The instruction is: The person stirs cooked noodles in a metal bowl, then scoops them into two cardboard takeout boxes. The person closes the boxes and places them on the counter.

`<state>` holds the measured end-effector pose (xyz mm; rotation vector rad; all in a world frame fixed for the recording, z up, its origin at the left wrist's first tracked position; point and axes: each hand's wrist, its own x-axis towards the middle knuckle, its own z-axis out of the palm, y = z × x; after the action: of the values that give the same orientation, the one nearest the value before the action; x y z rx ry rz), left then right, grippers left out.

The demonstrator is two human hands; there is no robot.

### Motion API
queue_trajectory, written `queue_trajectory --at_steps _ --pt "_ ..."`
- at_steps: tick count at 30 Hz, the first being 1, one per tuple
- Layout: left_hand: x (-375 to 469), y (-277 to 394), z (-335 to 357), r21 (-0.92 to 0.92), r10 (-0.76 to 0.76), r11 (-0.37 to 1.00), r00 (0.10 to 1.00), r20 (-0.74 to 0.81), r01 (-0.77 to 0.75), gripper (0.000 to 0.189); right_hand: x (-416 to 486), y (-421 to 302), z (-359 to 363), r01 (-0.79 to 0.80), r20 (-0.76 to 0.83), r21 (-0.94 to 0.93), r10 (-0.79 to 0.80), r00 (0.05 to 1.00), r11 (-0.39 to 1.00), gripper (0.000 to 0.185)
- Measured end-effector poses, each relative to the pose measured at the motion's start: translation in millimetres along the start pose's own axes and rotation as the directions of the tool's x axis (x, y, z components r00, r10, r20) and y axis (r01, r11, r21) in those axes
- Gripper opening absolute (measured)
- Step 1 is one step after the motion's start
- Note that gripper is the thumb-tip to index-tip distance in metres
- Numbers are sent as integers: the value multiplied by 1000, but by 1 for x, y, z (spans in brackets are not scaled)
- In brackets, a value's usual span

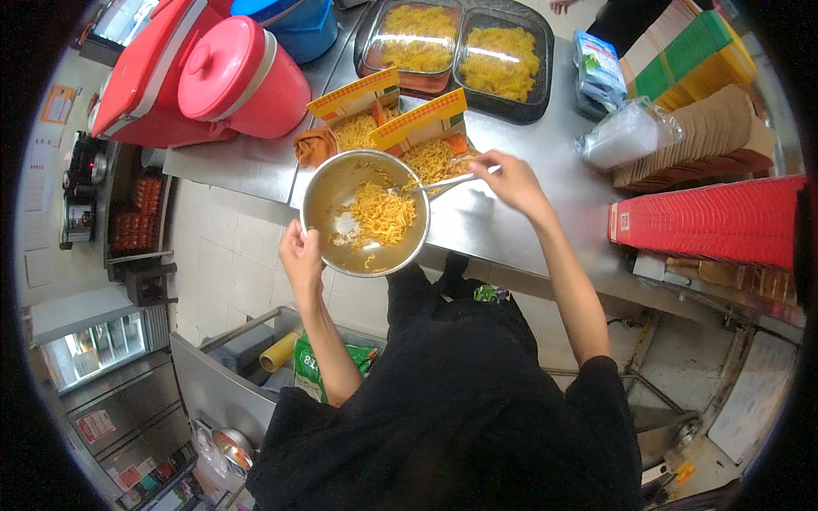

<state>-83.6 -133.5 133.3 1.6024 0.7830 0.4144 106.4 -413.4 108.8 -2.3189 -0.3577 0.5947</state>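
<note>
My left hand (301, 255) grips the rim of a metal mixing bowl (326, 185), which is tilted and held at the steel table's near edge. Curly yellow noodles (383, 214) lie inside it. My right hand (509, 182) holds the handle of a metal utensil (454, 180), whose far end is at the bowl's right rim among noodles. Just beyond the bowl stand two open takeaway boxes with yellow checked lids, one at the left (354, 96) and one at the right (425, 121), both holding noodles. An orange-brown cloth (315, 147) lies left of them.
Lidded trays of yellow food (418, 41) stand at the back of the steel table (511, 236). Pink and red coolers (239, 70) are at the left. Stacked red cartons (703, 220), brown cartons (696, 140) and a plastic-wrapped pack (623, 134) line the right. Another person's hand (562, 5) shows at the top.
</note>
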Motion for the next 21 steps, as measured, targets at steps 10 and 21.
queue_trajectory --at_steps 10,21 --pt "14 -15 -16 -36 33 999 999 15 -32 15 49 12 14 -115 186 371 48 981 921 27" --pt "54 16 -42 -107 17 994 1000 25 -14 7 64 -6 19 -43 -170 114 62 983 993 36"
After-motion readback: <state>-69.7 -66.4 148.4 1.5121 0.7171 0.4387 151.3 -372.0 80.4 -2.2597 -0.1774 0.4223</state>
